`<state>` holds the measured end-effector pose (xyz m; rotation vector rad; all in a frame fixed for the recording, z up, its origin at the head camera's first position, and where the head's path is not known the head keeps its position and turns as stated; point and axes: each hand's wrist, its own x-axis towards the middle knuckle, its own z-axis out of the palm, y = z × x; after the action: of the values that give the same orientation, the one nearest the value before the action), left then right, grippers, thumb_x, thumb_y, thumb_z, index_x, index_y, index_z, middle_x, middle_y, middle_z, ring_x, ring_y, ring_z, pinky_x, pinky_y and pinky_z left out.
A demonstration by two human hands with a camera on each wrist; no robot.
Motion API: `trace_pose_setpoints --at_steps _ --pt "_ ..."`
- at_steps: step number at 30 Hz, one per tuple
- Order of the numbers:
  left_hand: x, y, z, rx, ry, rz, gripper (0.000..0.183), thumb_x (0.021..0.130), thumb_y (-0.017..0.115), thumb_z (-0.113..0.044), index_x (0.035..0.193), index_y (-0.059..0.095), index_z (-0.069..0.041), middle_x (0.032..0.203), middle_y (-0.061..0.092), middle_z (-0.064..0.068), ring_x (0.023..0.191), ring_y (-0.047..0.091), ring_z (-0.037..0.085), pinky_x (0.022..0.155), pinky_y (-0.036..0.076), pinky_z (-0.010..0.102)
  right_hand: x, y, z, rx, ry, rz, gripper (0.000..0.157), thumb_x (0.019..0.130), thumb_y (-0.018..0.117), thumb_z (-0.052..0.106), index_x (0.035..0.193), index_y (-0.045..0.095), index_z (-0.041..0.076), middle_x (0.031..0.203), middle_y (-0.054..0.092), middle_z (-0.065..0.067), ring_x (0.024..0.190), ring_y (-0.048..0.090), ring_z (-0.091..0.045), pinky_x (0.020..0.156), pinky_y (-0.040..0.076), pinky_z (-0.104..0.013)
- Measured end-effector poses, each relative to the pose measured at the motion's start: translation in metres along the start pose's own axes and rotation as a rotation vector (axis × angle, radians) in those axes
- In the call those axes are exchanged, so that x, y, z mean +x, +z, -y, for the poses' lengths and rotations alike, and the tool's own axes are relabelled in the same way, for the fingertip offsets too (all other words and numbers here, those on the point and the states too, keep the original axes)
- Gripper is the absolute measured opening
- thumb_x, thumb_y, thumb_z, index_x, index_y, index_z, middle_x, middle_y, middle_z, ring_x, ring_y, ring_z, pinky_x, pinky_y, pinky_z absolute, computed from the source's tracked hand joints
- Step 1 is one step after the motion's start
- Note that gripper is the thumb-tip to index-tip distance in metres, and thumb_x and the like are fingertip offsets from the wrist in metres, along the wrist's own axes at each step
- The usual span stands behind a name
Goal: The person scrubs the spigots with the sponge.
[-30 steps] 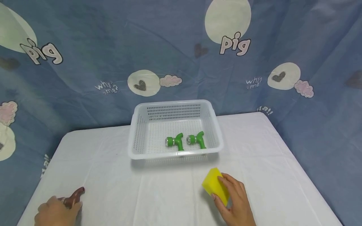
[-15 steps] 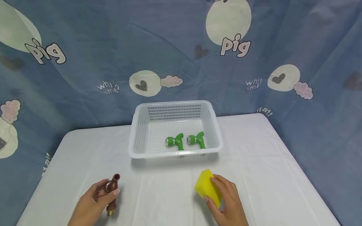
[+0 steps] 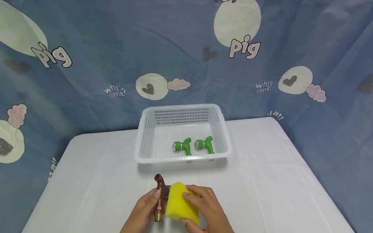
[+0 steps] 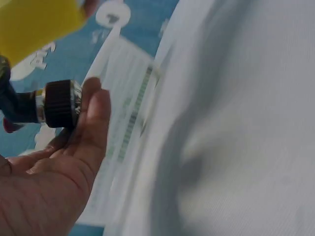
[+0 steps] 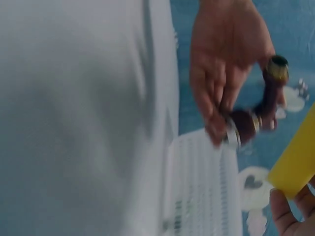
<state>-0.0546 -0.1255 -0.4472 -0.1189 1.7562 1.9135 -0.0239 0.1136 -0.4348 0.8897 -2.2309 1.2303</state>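
My left hand grips a brown faucet with a brass threaded end, its spout pointing up and away. In the left wrist view the faucet's ribbed knob rests against my fingers. Close on the right, my right hand holds a yellow sponge between thumb and fingers. The sponge overlaps the knob side of the faucet in the head view. In the right wrist view a gap shows between the sponge and the faucet.
A white perforated basket stands at the back of the white-covered table. Inside it lie two green faucets, one on the left and one on the right. A blue printed curtain hangs behind.
My left hand has lifted the brown faucet from the table's left side and carried it right to the middle. My right hand has moved left with the sponge to meet it.
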Motion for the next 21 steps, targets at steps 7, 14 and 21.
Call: trace_pose_setpoints --at_steps 7,14,21 --pt "0.0 0.013 0.01 -0.089 -0.011 0.145 0.061 0.103 0.036 -0.049 0.133 0.048 0.004 0.099 0.06 0.005 0.085 0.055 0.013 0.077 0.05 0.027 0.013 0.011 0.003 -0.049 -0.146 -0.026 0.041 0.093 0.063 0.028 0.13 0.058 0.011 0.137 0.047 -0.015 0.118 0.047 -0.026 0.1 0.043 -0.03" --pt "0.0 0.016 0.005 -0.079 -0.049 0.14 0.058 0.101 0.033 -0.055 0.108 0.058 -0.003 0.077 0.056 0.002 0.064 0.049 0.01 0.059 0.045 0.021 0.013 0.013 -0.007 -0.183 -0.172 -0.046 0.035 0.095 0.055 0.027 0.126 0.062 0.014 0.134 0.05 -0.014 0.116 0.049 -0.027 0.101 0.042 -0.03" --pt "0.002 0.014 0.001 -0.105 0.063 0.226 0.069 0.106 0.023 -0.047 0.134 0.047 0.011 0.125 0.059 0.019 0.102 0.065 0.032 0.09 0.053 0.037 -0.004 0.002 -0.024 -0.248 -0.016 -0.007 0.037 0.091 0.061 0.028 0.127 0.061 0.021 0.134 0.051 -0.008 0.114 0.048 -0.023 0.104 0.032 -0.022"
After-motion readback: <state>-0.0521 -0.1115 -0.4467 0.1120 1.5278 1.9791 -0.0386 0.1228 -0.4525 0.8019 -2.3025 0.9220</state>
